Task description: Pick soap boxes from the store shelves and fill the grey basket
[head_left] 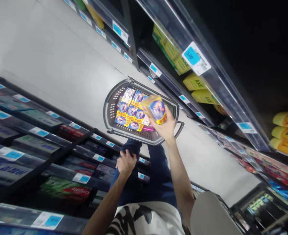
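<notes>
My right hand (165,125) grips a yellow and blue soap pack (157,108), its label blurred, above the right part of a dark grey shopping basket (109,98). Inside the basket lie several yellow and blue OMO packs (131,112), set close together in rows. A white, dark-striped pack (127,95) sits at their far left corner, and a pink-edged pack (147,128) shows partly under my right hand. My left hand (127,162) rests on my left knee, holding nothing, with its fingers somewhat spread.
Shelves of boxed toothpaste (65,189) run along the left. On the right, shelves with price tags (196,58) hold yellow AXE bottles (195,81) and overhang the basket's far side. Pale floor (60,42) stretches between them. Orange and yellow bottles (287,130) stand at far right.
</notes>
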The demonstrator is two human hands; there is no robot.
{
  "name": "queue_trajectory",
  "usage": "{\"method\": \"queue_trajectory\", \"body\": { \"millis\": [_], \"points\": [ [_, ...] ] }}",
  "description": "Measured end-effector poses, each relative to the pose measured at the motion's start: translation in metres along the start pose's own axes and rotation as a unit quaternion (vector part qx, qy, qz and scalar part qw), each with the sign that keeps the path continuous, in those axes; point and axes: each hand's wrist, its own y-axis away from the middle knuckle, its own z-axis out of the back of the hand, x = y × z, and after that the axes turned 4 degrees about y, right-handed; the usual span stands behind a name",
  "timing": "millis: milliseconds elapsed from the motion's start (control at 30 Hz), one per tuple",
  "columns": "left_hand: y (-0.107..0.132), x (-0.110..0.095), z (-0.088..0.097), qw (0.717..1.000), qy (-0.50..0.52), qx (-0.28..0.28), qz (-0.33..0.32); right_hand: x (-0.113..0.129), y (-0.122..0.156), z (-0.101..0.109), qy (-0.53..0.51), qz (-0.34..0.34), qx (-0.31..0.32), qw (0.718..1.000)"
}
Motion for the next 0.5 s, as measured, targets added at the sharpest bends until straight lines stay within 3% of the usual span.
{"method": "queue_trajectory", "body": {
  "millis": [100, 167, 267, 400, 500],
  "points": [
    [0.000, -0.002, 0.000, 1.000, -0.002, -0.001, 0.002, 0.008, -0.009, -0.005, 0.131, 0.040, 0.004, 0.991],
    [-0.001, -0.002, -0.001, 1.000, -0.002, -0.004, 0.001, 0.004, -0.007, -0.008, 0.159, 0.053, 0.035, 0.985],
    [-0.002, 0.000, -0.004, 1.000, -0.004, -0.008, -0.003, -0.007, 0.004, -0.012, 0.155, 0.019, 0.054, 0.986],
    [-0.003, 0.004, -0.008, 1.000, -0.005, -0.010, -0.009, -0.013, 0.026, -0.010, 0.028, -0.092, 0.075, 0.993],
    [-0.003, 0.005, -0.007, 1.000, -0.004, -0.009, -0.006, -0.012, 0.037, -0.006, -0.187, -0.170, 0.115, 0.961]
  ]
}}
